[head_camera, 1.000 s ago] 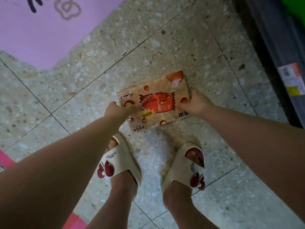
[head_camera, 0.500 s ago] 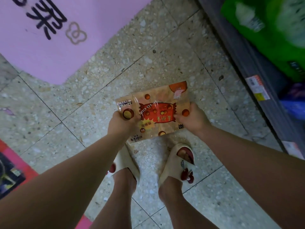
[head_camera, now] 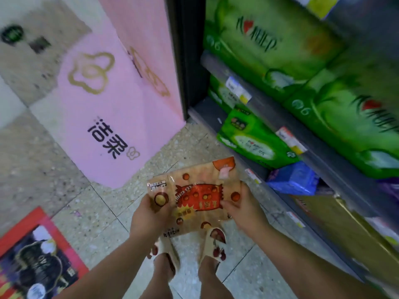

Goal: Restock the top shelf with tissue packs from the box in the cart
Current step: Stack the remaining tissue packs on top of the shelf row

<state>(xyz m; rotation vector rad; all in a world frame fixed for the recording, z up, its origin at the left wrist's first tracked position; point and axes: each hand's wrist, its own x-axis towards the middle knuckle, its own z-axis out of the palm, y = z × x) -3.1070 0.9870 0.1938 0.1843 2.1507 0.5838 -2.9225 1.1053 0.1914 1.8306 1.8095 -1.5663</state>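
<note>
Nearest the camera, two bare forearms reach down over a pair of cream, ribbed-looking slippers (head_camera: 212, 244) with dark red trim, standing on a speckled terrazzo floor (head_camera: 97, 216) of square tiles with thin dark joints. Just beyond the toes, the left hand (head_camera: 149, 216) and right hand (head_camera: 244, 210) each grip a short end of the tissue pack (head_camera: 194, 190), fingers curled under and thumbs on top. The pack is a soft, flat rectangle in glossy tan plastic film, printed with a red candy-shaped label and round brown dots. It is held level above the floor, in front of the feet and near the lowest shelf.

At the lower left lies a flat red-bordered graphic (head_camera: 38, 255), blurred. Further out, a smooth pink floor decal (head_camera: 103, 117) carries black characters and gold clover outlines.

On the right, grey shelf edges (head_camera: 269, 117) bear small price tags (head_camera: 239, 89). On the shelves are a crinkly blue pack (head_camera: 293, 180), a shiny gold box (head_camera: 334, 223) and bulky green plastic-wrapped packs (head_camera: 259, 39).
</note>
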